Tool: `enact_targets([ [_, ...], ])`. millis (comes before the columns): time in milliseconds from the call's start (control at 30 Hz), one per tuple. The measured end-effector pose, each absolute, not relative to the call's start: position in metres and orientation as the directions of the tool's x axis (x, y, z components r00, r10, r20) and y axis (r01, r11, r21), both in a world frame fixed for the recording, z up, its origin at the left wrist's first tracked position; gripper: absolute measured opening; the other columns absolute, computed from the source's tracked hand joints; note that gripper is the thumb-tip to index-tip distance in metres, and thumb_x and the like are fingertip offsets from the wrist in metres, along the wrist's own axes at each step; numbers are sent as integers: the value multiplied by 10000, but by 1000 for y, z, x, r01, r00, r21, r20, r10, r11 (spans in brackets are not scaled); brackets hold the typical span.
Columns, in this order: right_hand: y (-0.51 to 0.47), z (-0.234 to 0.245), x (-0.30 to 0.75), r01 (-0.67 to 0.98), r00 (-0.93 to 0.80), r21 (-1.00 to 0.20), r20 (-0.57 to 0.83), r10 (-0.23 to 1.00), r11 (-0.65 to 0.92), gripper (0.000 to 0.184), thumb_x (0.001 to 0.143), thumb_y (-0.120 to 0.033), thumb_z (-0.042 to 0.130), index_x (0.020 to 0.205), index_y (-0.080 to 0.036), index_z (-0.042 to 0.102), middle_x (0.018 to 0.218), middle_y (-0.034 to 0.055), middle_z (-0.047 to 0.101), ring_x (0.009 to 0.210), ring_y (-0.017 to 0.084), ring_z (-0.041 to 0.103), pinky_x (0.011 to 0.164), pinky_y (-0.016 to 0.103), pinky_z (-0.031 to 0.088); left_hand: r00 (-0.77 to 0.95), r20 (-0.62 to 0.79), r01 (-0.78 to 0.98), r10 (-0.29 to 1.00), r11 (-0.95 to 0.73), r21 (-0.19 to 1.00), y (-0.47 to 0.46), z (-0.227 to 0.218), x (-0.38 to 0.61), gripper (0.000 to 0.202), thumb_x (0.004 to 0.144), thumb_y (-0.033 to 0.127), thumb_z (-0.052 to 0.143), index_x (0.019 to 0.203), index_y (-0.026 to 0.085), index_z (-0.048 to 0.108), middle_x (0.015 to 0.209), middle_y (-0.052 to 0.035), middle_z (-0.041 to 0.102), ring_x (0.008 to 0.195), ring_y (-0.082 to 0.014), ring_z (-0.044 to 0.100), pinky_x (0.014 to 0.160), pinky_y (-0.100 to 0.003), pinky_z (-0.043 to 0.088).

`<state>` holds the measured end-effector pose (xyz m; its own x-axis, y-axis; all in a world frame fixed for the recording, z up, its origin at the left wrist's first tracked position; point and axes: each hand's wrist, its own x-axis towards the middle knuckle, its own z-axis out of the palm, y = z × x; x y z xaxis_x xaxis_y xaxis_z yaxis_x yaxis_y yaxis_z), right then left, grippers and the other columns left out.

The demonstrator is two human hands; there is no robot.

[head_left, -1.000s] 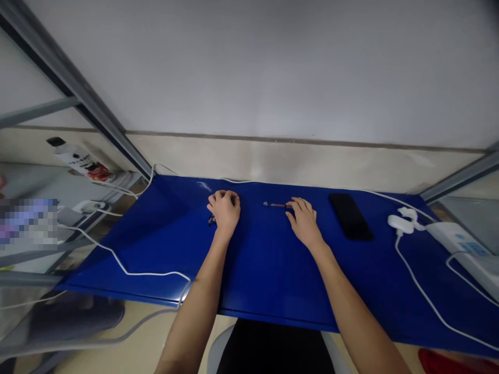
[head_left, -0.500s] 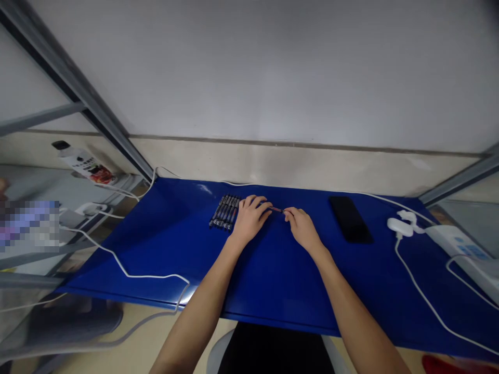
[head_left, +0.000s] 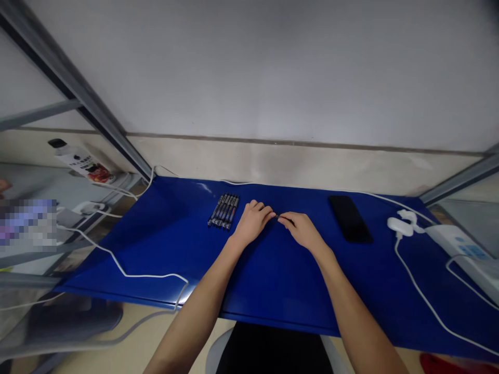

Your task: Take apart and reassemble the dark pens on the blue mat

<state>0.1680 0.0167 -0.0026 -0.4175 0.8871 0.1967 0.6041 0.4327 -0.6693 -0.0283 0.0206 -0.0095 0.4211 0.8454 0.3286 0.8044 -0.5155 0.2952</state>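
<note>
Above the blue tabletop, my left hand and my right hand meet at a thin dark pen. Each hand pinches one end of it with the fingertips closed, and only a short middle stretch shows between them. The rest of the pen is hidden by my fingers. Just left of my left hand, a row of several dark pens lies side by side, slightly tilted, apart from the hand.
A black phone lies right of my right hand. Farther right are a white charger and a white power strip with cables. A white cable crosses the left front edge. A bottle stands on the neighbouring desk.
My right hand has moved left, closer to my left hand, so less of the pen shows. My left hand has shifted slightly right, uncovering the row's right side.
</note>
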Motion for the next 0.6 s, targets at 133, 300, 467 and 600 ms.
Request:
enact_targets([
  [133,18,-6,168,666,-409,-546,304,860,509,335,979,-373,450,872,-209,723,790,63,679,740,210,606,727,335,444,409,303,816,861,-494,301,21,-9,-28,386,1022,418,301,971,214,625,906,-58,596,916,-211,461,787,-340,328],
  [300,17,-10,165,690,-420,-460,374,827,558,343,996,-360,415,989,-214,726,819,70,678,747,218,574,779,373,473,399,306,824,864,-484,294,20,-7,-29,382,1022,416,300,936,211,610,904,-55,597,900,-206,466,780,-336,329],
  [467,11,-6,157,727,-419,-381,414,808,572,362,1006,-336,384,1058,-189,711,829,88,665,765,231,547,810,383,476,384,304,830,872,-470,299,22,-8,-29,406,1030,389,266,899,200,600,878,-56,588,868,-200,462,787,-333,342],
  [600,7,-2,153,735,-346,-418,446,825,534,336,994,-368,420,1050,-195,703,886,97,669,835,243,558,802,374,467,357,326,845,876,-451,287,22,-8,-29,430,1031,399,238,903,198,596,888,-59,570,864,-199,458,800,-331,349],
])
